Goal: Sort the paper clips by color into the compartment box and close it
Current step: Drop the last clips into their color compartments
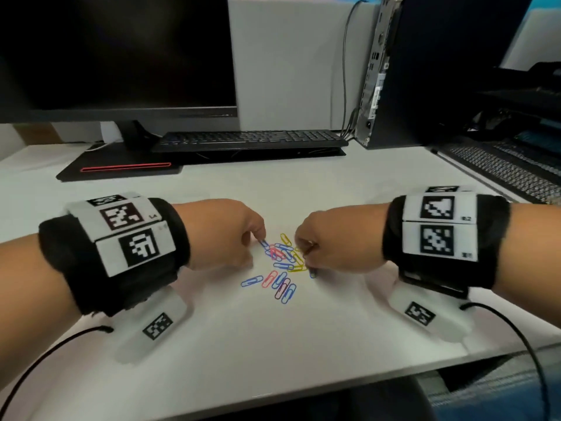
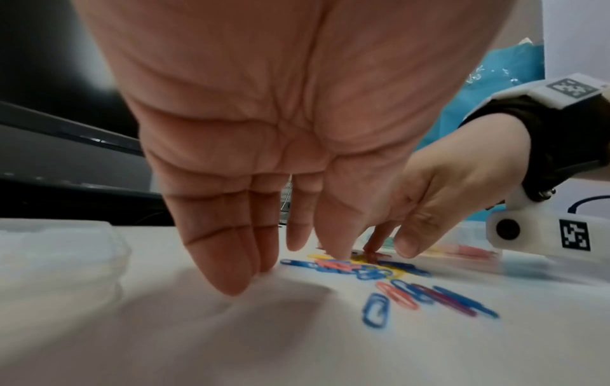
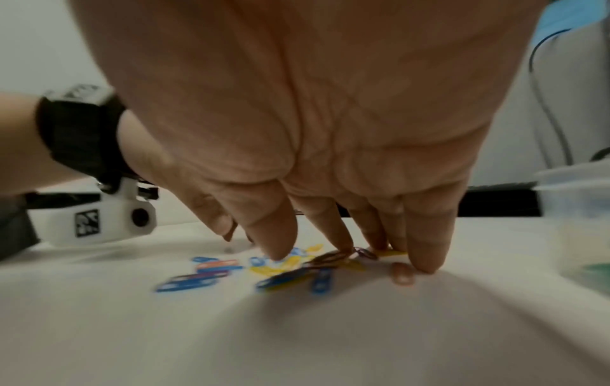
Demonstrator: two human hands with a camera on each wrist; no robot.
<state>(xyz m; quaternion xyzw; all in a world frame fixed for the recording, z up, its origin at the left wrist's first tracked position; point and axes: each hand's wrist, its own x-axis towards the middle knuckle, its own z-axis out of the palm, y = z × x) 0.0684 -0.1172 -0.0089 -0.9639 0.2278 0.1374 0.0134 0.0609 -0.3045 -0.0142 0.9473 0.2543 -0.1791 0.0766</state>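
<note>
A loose pile of blue, red and yellow paper clips lies on the white desk, with a few more blue, red and purple clips just in front. My left hand reaches down with straight fingers, and a fingertip touches a blue clip at the pile's left edge. My right hand presses its fingertips onto yellow and blue clips at the right side. A clear compartment box holding pink clips shows behind the right hand. It also stands at the right.
A clear plastic piece lies left of the left hand. At the back are a monitor, a black keyboard and a computer tower. The desk's front edge is close to me.
</note>
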